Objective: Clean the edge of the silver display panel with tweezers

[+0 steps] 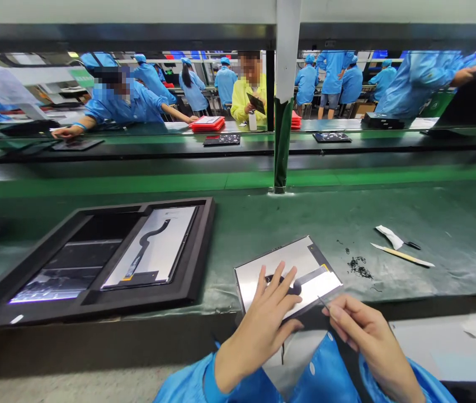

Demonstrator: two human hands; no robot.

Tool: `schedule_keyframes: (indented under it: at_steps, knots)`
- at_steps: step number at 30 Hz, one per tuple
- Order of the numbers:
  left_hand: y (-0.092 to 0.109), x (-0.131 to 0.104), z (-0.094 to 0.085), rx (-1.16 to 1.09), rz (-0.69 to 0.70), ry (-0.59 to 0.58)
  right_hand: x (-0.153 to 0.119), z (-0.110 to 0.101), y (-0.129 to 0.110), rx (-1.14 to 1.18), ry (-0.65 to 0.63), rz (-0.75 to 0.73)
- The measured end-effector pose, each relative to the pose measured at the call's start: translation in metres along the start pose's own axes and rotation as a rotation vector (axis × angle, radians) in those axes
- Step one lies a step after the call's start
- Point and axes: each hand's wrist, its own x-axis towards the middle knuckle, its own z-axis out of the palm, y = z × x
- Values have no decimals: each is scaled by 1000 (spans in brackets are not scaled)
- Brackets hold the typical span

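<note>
A silver-backed display panel (pixel 311 257) with a dark flex cable lies tilted at the front edge of the green bench (pixel 229 240). My left hand (pixel 263 316) rests on it with fingers spread, covering part of the cable. At the panel's lower right corner, my right hand (pixel 363 327) pinches a thin dark tool (pixel 322 302), its tip by the panel's edge. A second such panel (pixel 174 235) sits in the right compartment of a black foam tray (pixel 204 246) on the left; a dark glossy panel (pixel 65 268) is in the left compartment.
Black scraps (pixel 359 267), a pale pointed stick (pixel 403 255) and a white-wrapped tool (pixel 390 236) lie right of the panel. A post (pixel 282 145) stands behind. Beyond the moving-line-like strip, people in blue work near red trays (pixel 208 124).
</note>
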Motion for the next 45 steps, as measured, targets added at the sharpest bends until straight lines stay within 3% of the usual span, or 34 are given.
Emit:
schedule_keyframes:
  at_steps: [3,5,10,14,18,22,25,30,33,36,40,45]
  knots:
    - [2,12,8,-30,-50,-38,8,10,-2,15,-25,-26]
    - [3,13,13,-15,-83,-13,10,11,4,11,25,-37]
    - [6,0,18,162,-94,131,2,8,44,-157,215,-85]
    - [5,-1,19,206,-5,91,-8,14,69,-321,112,-89]
    - [-2,10,24,158,68,43,-8,22,71,-376,41,-123]
    - [-10,17,24,97,62,-8,-1,24,70,-252,-58,-72]
    - [-10,11,21,87,23,-29,3,25,76,-27,-120,67]
    - [-1,-11,21,181,-24,27,2,34,88,251,-119,278]
    - [4,-8,25,225,68,17,-1,36,90,216,-133,215]
    - [0,9,26,161,127,-59,-2,31,88,60,-126,96]
    - [-12,21,23,46,27,-100,0,26,88,-31,-85,59]
    - [-11,-1,20,87,-32,-40,2,33,92,117,-90,152]
